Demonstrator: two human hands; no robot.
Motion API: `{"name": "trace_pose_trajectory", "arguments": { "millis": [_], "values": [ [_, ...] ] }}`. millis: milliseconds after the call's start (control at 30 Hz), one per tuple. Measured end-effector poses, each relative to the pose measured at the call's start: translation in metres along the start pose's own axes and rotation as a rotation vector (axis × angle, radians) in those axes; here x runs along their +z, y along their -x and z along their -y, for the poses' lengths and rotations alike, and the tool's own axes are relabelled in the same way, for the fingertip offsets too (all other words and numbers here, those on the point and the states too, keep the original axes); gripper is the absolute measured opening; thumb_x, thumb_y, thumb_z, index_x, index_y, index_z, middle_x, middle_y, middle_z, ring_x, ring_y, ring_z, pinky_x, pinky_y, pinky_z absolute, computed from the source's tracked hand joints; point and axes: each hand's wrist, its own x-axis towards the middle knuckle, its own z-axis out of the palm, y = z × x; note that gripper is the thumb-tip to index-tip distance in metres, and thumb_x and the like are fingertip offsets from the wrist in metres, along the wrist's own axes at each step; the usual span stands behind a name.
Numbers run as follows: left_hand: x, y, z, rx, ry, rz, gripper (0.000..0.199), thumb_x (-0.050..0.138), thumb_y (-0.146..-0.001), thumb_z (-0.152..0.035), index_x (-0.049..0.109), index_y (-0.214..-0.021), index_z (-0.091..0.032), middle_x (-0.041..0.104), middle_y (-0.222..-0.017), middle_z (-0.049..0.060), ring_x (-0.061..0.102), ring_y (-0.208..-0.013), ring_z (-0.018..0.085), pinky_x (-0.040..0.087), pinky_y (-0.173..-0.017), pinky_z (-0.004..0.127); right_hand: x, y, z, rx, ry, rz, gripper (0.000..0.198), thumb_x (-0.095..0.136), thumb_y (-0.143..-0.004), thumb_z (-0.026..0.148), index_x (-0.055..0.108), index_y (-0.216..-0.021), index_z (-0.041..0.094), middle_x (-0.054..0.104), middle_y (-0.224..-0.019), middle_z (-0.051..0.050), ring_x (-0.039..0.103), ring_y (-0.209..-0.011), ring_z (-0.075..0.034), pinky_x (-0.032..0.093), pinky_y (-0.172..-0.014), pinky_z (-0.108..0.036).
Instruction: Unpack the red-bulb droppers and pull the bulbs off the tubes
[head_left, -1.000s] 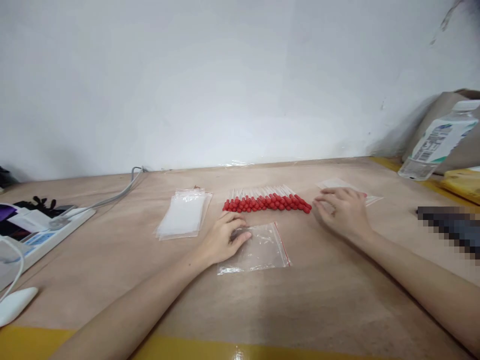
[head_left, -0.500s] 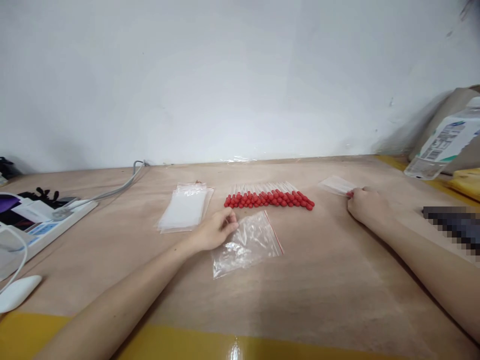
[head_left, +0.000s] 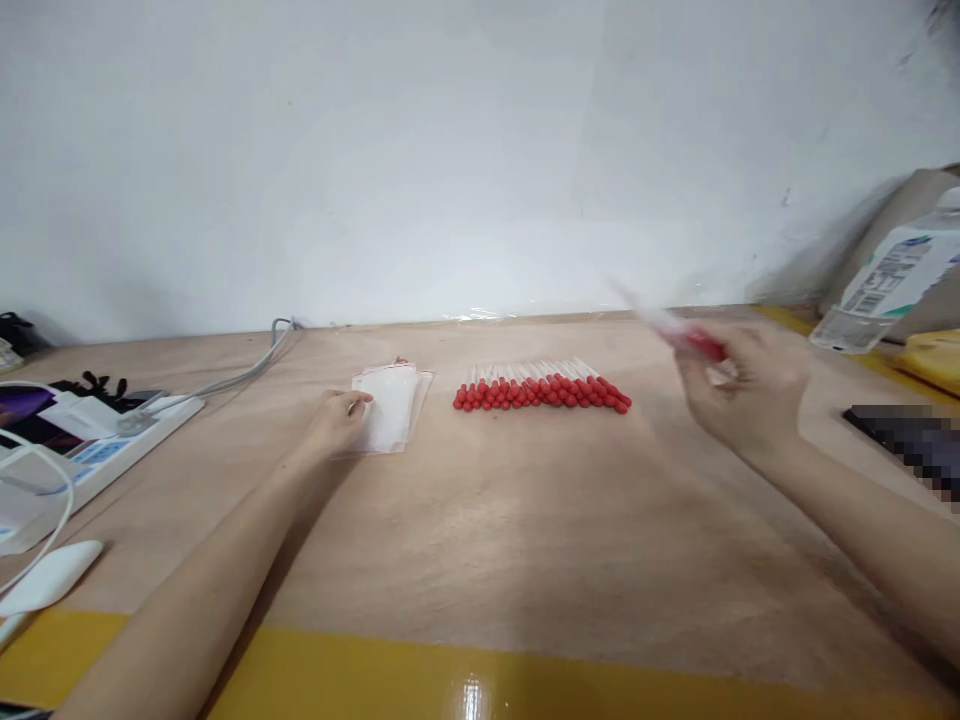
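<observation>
My left hand (head_left: 341, 420) is at the left edge of the stack of clear zip-lock bags (head_left: 391, 410), its fingers curled closed on a bag there. A row of red-tipped white sticks (head_left: 540, 392) lies in the middle of the table, red heads toward me. To their right my right hand (head_left: 739, 390) is lifted off the table, its fingers closed around a small bunch of red-tipped sticks (head_left: 703, 343). The white ends of this bunch point up and left, smeared by motion. Whether a bag wraps the bunch I cannot tell.
On the left stand a white power strip (head_left: 112, 450) with cables and a white mouse-like object (head_left: 52, 578). A plastic bottle (head_left: 892, 270), a yellow item (head_left: 934, 358) and a dark, pixelated object (head_left: 900, 445) are at the right. Yellow tape (head_left: 375, 675) runs along the front edge.
My left hand has moved left from the middle to the bag stack. The clear bag has left the middle of the table. My right hand has risen with the bunch of sticks.
</observation>
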Motion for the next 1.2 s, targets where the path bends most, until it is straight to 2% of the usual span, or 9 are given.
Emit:
{"name": "trace_pose_trajectory", "arguments": {
  "millis": [133,233,333,467,633,767,900,1033,1200],
  "values": [
    [-0.006,0.006,-0.02,-0.015,-0.121,-0.162,0.024,0.047,-0.082,-0.033,0.064,-0.09,-0.018,0.05,-0.112,0.014,0.034,-0.115,0.04,0.025,-0.086,0.064,0.001,0.016,0.061,-0.24,-0.306,0.244,0.031,0.049,-0.08,0.011,0.055,-0.107,0.022,0.06,-0.09,-0.007,0.055,-0.079,-0.017,0.047,-0.067,-0.03],
    [-0.01,0.016,-0.048,0.096,-0.112,-0.193,0.024,0.049,-0.083,-0.035,0.062,-0.094,-0.019,0.047,-0.118,0.011,0.037,-0.116,0.032,0.026,-0.096,0.055,0.006,0.036,0.091,-0.371,-0.392,0.458,0.029,0.045,-0.081,0.008,0.054,-0.107,0.016,0.059,-0.092,-0.009,0.053,-0.086,-0.018,0.047,-0.073,-0.032],
    [-0.007,0.033,-0.084,0.264,-0.029,-0.032,0.02,0.049,-0.083,-0.035,0.062,-0.093,-0.023,0.051,-0.114,0.005,0.047,-0.11,0.02,0.038,-0.096,0.037,0.013,0.048,0.106,-0.433,-0.396,0.58,0.023,0.041,-0.083,0.007,0.057,-0.098,0.013,0.06,-0.088,-0.01,0.053,-0.086,-0.019,0.047,-0.073,-0.033],
    [0.001,0.059,-0.126,0.509,0.217,0.424,0.035,0.048,-0.085,-0.038,0.053,-0.114,-0.021,0.043,-0.129,0.008,0.041,-0.12,0.02,0.037,-0.1,0.036,0.014,0.05,0.108,-0.358,-0.496,0.713,0.026,0.044,-0.082,0.014,0.053,-0.106,0.018,0.058,-0.098,-0.009,0.053,-0.093,-0.019,0.047,-0.076,-0.033],
    [0.014,0.068,-0.144,0.625,0.315,0.619,0.05,0.051,-0.083,-0.04,0.039,-0.129,-0.024,0.04,-0.134,0.009,0.04,-0.123,0.022,0.035,-0.101,0.041,0.007,0.049,0.086,-0.238,-0.74,0.788,0.053,0.059,-0.074,0.029,0.039,-0.123,0.018,0.05,-0.119,-0.012,0.049,-0.107,-0.02,0.044,-0.086,-0.034],
    [0.022,0.06,-0.146,0.661,0.355,0.658,0.051,0.054,-0.081,-0.039,0.041,-0.128,-0.024,0.042,-0.133,0.009,0.041,-0.121,0.023,0.035,-0.101,0.042,0.006,0.05,0.072,-0.071,-0.709,0.795,0.036,0.065,-0.068,0.029,0.05,-0.099,0.02,0.057,-0.096,-0.007,0.054,-0.086,-0.019,0.045,-0.073,-0.033],
    [0.024,0.053,-0.155,0.662,0.402,0.641,0.049,0.057,-0.078,-0.039,0.046,-0.123,-0.022,0.046,-0.126,0.009,0.046,-0.115,0.022,0.038,-0.098,0.039,0.008,0.051,0.07,-0.1,-0.621,0.739,0.017,0.065,-0.068,0.03,0.054,-0.075,0.019,0.054,-0.076,-0.002,0.049,-0.072,-0.015,0.039,-0.065,-0.029],
    [0.029,0.05,-0.169,0.711,0.447,0.613,0.032,0.048,-0.085,-0.03,0.051,-0.116,-0.02,0.05,-0.121,0.009,0.05,-0.109,0.018,0.042,-0.093,0.032,0.009,0.052,0.07,-0.108,-0.594,0.668,0.021,0.065,-0.069,0.037,0.056,-0.073,0.019,0.053,-0.071,-0.001,0.047,-0.069,-0.014,0.036,-0.062,-0.027],
    [0.044,0.047,-0.176,0.787,0.417,0.573,0.028,0.039,-0.089,-0.02,0.056,-0.11,-0.019,0.051,-0.119,0.008,0.05,-0.108,0.017,0.04,-0.094,0.032,0.01,0.054,0.07,-0.196,-0.676,0.632,0.003,0.061,-0.074,0.024,0.061,-0.075,0.021,0.057,-0.078,-0.001,0.049,-0.074,-0.013,0.036,-0.069,-0.029]
  ]
}}
